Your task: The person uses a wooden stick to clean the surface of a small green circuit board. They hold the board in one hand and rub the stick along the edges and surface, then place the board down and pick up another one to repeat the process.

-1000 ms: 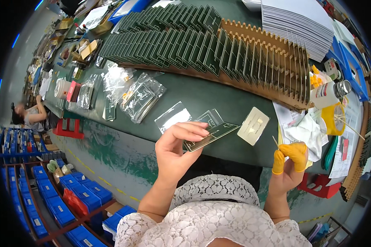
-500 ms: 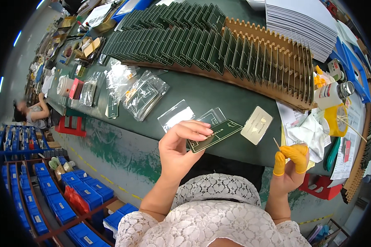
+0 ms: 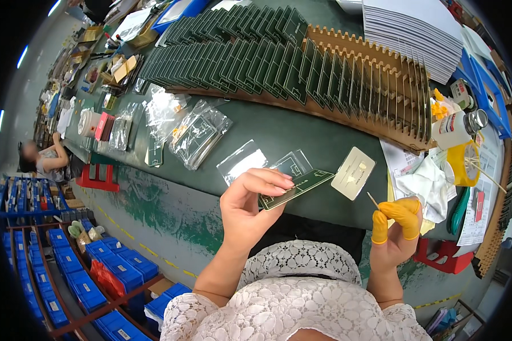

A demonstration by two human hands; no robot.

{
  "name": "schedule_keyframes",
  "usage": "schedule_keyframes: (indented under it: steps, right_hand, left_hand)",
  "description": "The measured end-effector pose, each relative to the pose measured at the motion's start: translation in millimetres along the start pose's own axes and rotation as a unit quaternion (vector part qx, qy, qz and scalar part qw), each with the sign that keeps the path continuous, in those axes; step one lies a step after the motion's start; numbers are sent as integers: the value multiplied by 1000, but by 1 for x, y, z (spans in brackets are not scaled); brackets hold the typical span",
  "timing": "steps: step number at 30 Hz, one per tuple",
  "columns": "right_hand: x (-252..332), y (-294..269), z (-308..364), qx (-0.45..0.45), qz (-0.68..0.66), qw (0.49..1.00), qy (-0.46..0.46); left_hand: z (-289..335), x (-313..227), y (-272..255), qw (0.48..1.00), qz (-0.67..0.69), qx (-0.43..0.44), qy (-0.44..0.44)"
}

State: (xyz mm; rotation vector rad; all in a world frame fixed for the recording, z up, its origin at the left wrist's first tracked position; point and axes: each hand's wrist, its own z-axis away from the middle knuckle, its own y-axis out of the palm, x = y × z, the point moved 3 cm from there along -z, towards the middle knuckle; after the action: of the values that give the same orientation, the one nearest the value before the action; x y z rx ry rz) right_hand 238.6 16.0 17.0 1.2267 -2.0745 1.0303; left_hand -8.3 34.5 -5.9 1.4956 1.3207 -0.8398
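My left hand (image 3: 250, 202) pinches a dark green card (image 3: 301, 191) with pale gold lines by its left end, tilted above the table's front edge. On the right, my right hand (image 3: 397, 227) wears yellow finger cots on the thumb and fingers. Between them it grips a thin stick (image 3: 372, 199), its tip pointing up and left; what the stick is exactly I cannot make out. A pale gold card (image 3: 353, 174) lies on the green table between my hands. Just beyond the held card are clear plastic sleeves (image 3: 242, 161), one with a green card (image 3: 294, 164) in it.
A long slotted wooden rack (image 3: 375, 128) full of upright green cards spans the back. Bagged cards (image 3: 196, 136) lie to the left. At right stand a clear bottle (image 3: 455, 129), yellow tape roll (image 3: 463, 165), white cloth (image 3: 424, 190) and green cutter (image 3: 459, 210). Another person (image 3: 48, 159) sits far left.
My right hand, with the stick, has shifted slightly left toward the card. The green card in my left hand has tipped a little flatter to my view.
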Motion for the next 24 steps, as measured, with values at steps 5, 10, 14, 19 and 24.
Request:
schedule_keyframes:
  steps: [5, 10, 14, 19, 24]
  right_hand:
    - [0, 1, -1, 0, -4, 1000, 3]
    - [1, 1, -2, 3, 1, 1000, 0]
    - [1, 2, 0, 9, -12, 1000, 10]
    - [6, 6, -2, 49, -14, 999, 5]
    - [-12, -1, -7, 84, 104, 991, 19]
  left_hand:
    - [0, -2, 3, 999, -24, -13, -19]
    - [-1, -4, 5, 999, -37, -13, -23]
    - [-1, -4, 4, 999, -47, -9, -21]
    - [0, -3, 9, 997, -71, -20, 5]
    - [3, -8, 7, 984, -160, -74, 31]
